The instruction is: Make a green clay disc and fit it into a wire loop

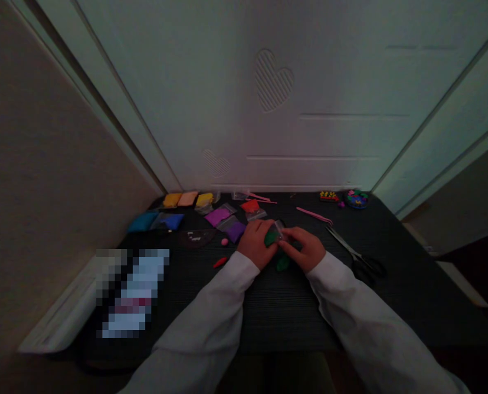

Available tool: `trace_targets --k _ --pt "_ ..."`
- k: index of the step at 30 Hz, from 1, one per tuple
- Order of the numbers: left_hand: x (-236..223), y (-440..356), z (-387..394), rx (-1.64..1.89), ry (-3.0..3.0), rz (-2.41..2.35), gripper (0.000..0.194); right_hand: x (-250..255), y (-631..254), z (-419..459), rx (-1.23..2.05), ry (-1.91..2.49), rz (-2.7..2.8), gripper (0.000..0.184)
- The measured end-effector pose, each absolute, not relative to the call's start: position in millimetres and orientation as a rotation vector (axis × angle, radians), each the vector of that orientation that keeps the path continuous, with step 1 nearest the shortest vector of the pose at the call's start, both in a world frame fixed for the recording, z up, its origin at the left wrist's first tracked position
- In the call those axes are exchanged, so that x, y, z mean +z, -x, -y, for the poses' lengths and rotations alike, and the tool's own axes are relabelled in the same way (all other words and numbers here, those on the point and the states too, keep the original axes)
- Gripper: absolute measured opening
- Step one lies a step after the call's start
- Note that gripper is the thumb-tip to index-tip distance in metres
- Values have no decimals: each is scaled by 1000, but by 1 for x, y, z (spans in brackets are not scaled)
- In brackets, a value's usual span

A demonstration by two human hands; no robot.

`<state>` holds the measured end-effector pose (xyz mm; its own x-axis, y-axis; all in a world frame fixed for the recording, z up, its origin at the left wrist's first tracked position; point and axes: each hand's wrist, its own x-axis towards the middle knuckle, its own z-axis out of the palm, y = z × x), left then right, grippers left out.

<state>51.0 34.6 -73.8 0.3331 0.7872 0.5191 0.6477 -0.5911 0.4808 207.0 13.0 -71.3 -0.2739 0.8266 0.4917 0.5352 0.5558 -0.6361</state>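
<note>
Narrow grips: left hand [257, 244] and right hand [305, 249] holding green-filled clear bag [271, 237].

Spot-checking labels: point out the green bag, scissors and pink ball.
Green bag [271, 237], head view: its green-filled part.
Scissors [355, 255], head view: around the pivot.
Pink ball [225, 242], head view: its middle.

Okay so the table [277, 323] looks like matt dark wood grain with fine lines running across it. Scissors [354, 254] toward the right edge: bare metal blades, smooth black handles, plastic by the look of them. The clear bag [278, 229] in from the far edge is thin, slightly glossy plastic. Sleeves [203, 317] over the near edge are soft, matt cloth. Panel [334, 76] past the far edge is smooth, with ribbed hearts [273, 82].
</note>
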Motion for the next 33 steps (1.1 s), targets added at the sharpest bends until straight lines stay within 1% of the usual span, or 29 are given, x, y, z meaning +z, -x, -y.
trace_targets --k 2,5,6,8,11,13,16,21,24,26,29,33 --pt "-75 -52 -37 1171 -2162 -1207 50 -71 -211 -15 438 1125 1892 28" --pt "-74 -53 -41 1171 -1613 -1006 63 -70 -217 -18 491 1157 1753 27" --pt "-74 -53 -42 1145 -1418 -944 63 -70 -218 -18 527 1154 1703 27" --pt "-72 -54 -43 1067 -1095 -852 56 -71 -220 -20 616 1128 1604 26" --pt "-70 -54 -42 947 -869 -802 42 -73 -219 -21 733 1078 1486 27" --pt "-71 -54 -42 946 -840 -812 34 -73 -218 -20 769 1068 1471 27" --pt "-74 -52 -45 1056 -899 -877 29 -70 -217 -18 728 1077 1572 26" --pt "-77 -50 -49 1167 -1069 -928 29 -65 -213 -14 583 1082 1887 25" --pt "-74 -53 -45 1199 -978 -841 29 -63 -214 -14 577 1074 1852 23" --pt "-71 -56 -41 1144 -908 -763 33 -61 -216 -15 576 1091 1748 24" --pt "-68 -58 -35 959 -922 -721 38 -60 -220 -17 595 1107 1615 26" --pt "-71 -55 -36 895 -1020 -748 35 -65 -220 -18 609 1118 1643 29"
